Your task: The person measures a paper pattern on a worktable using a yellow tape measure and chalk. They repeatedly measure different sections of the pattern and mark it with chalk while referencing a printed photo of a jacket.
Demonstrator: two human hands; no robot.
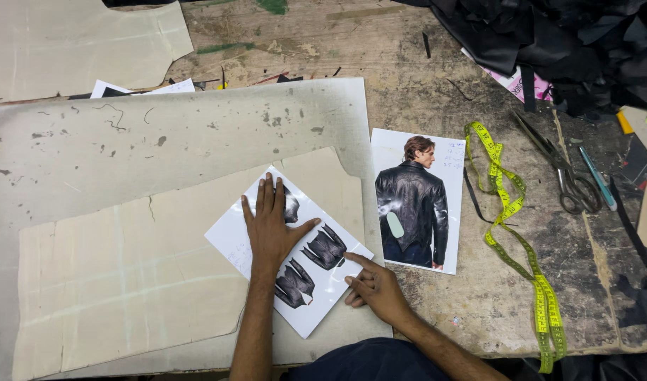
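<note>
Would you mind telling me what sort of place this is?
Probably a leather garment workshop: cardboard patterns, a yellow measuring tape, scissors and black leather offcuts cover a worn table.

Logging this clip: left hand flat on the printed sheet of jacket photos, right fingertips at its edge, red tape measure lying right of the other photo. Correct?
Not quite: the tape measure is yellow-green, not red, as the head view shows. The rest stands: left hand flat on the printed sheet, right hand fingertips at its edge.

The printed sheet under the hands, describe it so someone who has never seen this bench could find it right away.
On the worn workbench, look at the pale cardboard pattern piece near the front edge. The white printed sheet lies tilted on its right end, the left hand flat on it and the right hand touching its corner. Unlike the neighbouring photo of one jacket worn, it shows several small black jackets.
</note>
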